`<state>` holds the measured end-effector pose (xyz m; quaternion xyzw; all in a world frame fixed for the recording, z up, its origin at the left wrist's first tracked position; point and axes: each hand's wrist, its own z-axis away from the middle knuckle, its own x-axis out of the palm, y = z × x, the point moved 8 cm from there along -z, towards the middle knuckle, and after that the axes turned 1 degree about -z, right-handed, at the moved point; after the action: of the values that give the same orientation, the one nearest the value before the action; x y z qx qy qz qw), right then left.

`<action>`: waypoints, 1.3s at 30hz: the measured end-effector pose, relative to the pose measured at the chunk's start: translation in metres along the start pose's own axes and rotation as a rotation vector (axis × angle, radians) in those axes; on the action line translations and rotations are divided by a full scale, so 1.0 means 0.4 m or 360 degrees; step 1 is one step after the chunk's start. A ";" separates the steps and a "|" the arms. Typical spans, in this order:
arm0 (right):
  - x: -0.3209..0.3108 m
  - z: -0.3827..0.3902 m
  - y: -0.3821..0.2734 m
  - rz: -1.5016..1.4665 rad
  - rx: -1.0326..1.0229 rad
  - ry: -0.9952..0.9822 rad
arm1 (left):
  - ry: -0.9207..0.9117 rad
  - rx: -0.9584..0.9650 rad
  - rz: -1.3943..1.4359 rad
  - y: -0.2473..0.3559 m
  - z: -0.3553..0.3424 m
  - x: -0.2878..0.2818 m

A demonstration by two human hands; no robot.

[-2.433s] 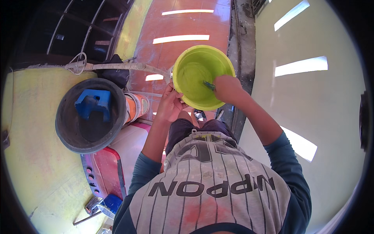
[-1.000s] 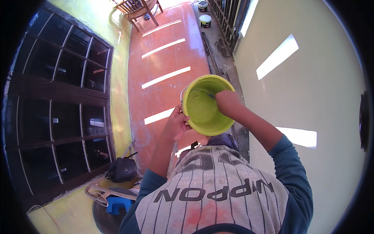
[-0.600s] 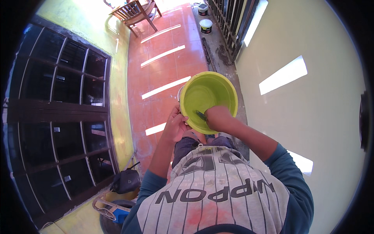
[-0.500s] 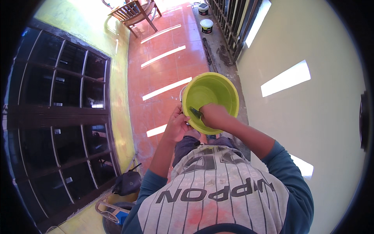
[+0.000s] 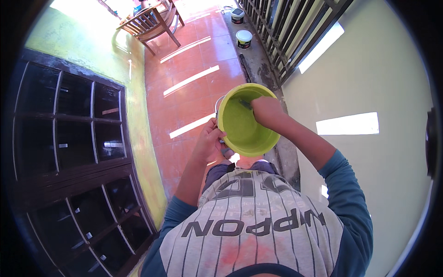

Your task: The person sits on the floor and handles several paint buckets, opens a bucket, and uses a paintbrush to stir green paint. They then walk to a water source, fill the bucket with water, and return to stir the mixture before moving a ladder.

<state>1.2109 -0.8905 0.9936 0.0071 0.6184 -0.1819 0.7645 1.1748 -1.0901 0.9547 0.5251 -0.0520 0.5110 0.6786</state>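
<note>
The left hand (image 5: 208, 144) pinches the near-left rim of a round yellow-green bucket (image 5: 242, 131) in front of the body, thumb over the edge, while the right hand (image 5: 266, 111), inside it, closes around a dark, slim, partly hidden tool (image 5: 245, 104).

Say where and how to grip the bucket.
The bucket is probably best pinched at its left rim, from the left, thumb at the lip: the rim offers an edge, the left hand holds there, and the right hand reaches in across the right rim.
</note>
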 end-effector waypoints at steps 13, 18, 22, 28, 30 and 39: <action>-0.046 -0.309 -0.032 -0.0101 0.0100 -0.0364 | 0.0001 -0.0097 -0.0136 0.318 -0.316 -0.137; -0.162 -0.507 0.007 0.0071 -0.0020 -0.0303 | 0.0054 -0.0144 -0.0410 0.388 -0.431 -0.199; -0.223 -0.679 0.020 0.0321 -0.0228 -0.0357 | 0.0081 -0.0116 -0.0398 0.477 -0.540 -0.223; -0.233 -0.826 0.007 0.0407 -0.0330 -0.0705 | 0.0267 0.0091 -0.0275 0.610 -0.685 -0.258; -0.237 -0.848 -0.003 0.0321 -0.0268 -0.0749 | 0.0291 0.0146 -0.0251 0.640 -0.717 -0.274; -0.300 -1.026 -0.079 -0.0470 0.0006 -0.0563 | 0.0252 0.0147 -0.0138 0.828 -0.814 -0.370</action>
<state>0.7944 -0.7908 1.0175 -0.1140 0.4686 -0.2914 0.8261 0.7055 -0.9596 0.9389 0.5156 0.0480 0.5229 0.6771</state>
